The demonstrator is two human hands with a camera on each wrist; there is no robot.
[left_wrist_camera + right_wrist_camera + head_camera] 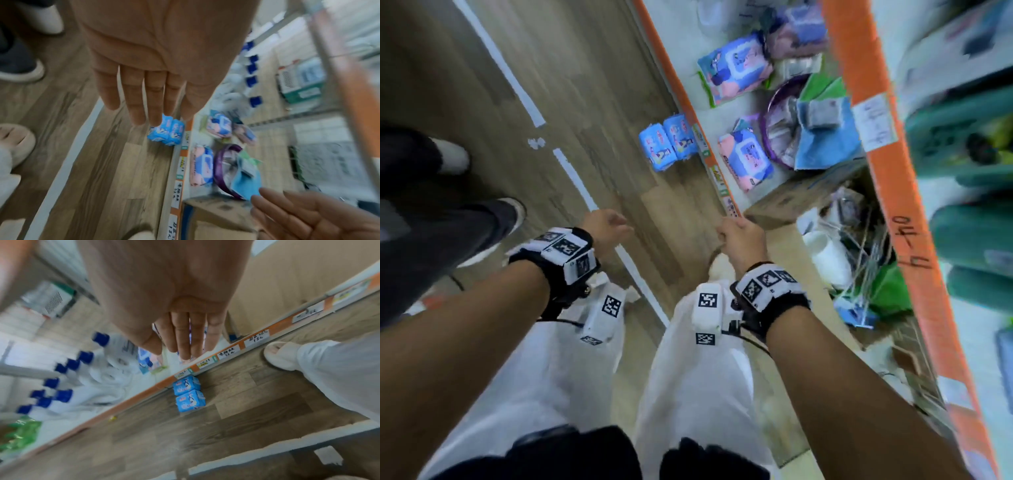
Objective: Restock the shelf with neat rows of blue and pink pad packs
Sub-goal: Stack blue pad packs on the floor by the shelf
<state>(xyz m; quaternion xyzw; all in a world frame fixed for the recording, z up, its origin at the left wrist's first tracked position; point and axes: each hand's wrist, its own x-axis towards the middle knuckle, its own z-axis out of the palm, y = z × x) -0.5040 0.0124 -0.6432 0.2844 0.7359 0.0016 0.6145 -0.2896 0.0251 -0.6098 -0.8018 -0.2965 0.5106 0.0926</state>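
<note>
Two small blue pad packs (668,142) (167,133) (189,394) lie side by side on the wooden floor, against the orange edge of the bottom shelf (717,178). On that shelf lie pink-and-blue packs (736,66) (745,156) (202,165), loosely scattered. My left hand (607,224) (141,95) hangs over the floor with straight fingers and holds nothing. My right hand (741,236) (185,339) hovers above the shelf edge, fingers straight in the wrist view, also holding nothing. Both hands are well short of the blue packs.
A purple bowl (779,120) with cloths, a cardboard box (791,202) and a wire rack (859,260) share the shelf. White bottles with blue caps (68,378) stand further along. Another person's shoes (452,156) are at the left. White tape lines (571,174) cross the floor.
</note>
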